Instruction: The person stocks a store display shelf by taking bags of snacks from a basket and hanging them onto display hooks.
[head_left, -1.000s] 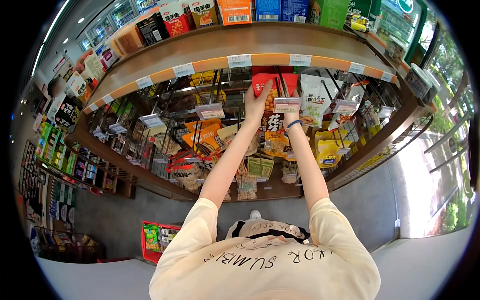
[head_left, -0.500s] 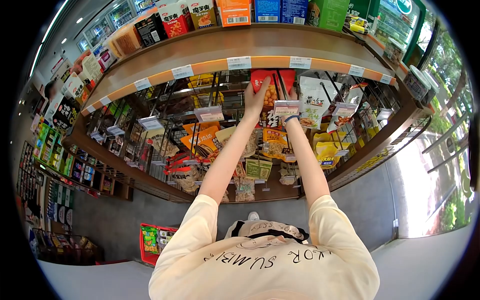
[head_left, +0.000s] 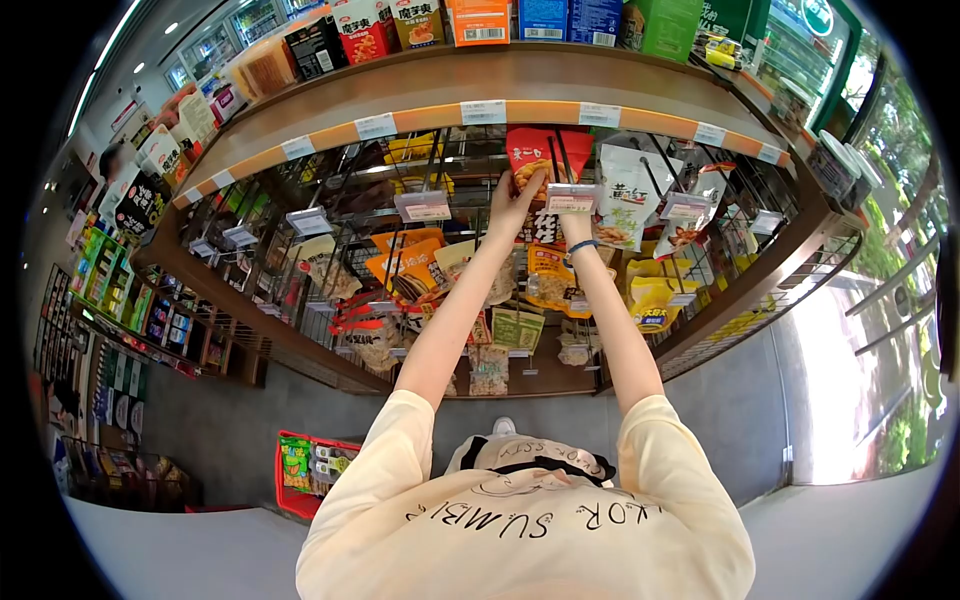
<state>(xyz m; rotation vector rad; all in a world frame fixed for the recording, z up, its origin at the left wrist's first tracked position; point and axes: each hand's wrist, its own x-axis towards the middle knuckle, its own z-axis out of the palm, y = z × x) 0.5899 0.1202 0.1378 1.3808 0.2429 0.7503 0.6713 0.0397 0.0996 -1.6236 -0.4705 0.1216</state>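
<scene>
A red snack bag (head_left: pixel 545 143) with a picture of round golden snacks hangs on a rack prong below the upper shelf. My left hand (head_left: pixel 515 203) grips its left side, the fingers curled over the front. My right hand (head_left: pixel 577 226), with a dark band at the wrist, is at the bag's lower right. A price tag holder (head_left: pixel 574 198) covers most of its fingers, so their grip is hidden. Beside the red bag on the right hangs a white snack bag (head_left: pixel 628 195). Below my hands is an orange-yellow nut bag (head_left: pixel 552 280).
Above runs a brown shelf (head_left: pixel 440 85) with boxes at its back. More bags hang around, including an orange bag (head_left: pixel 405 268) and a yellow bag (head_left: pixel 655 300). Metal prongs with tag holders jut toward me. A red basket (head_left: pixel 292 500) with snacks stands on the floor at left.
Both hands have shifted lower on the red snack bag, exposing more of its top. My right fingers, partly visible before at its right edge, are now behind the tag holder.
</scene>
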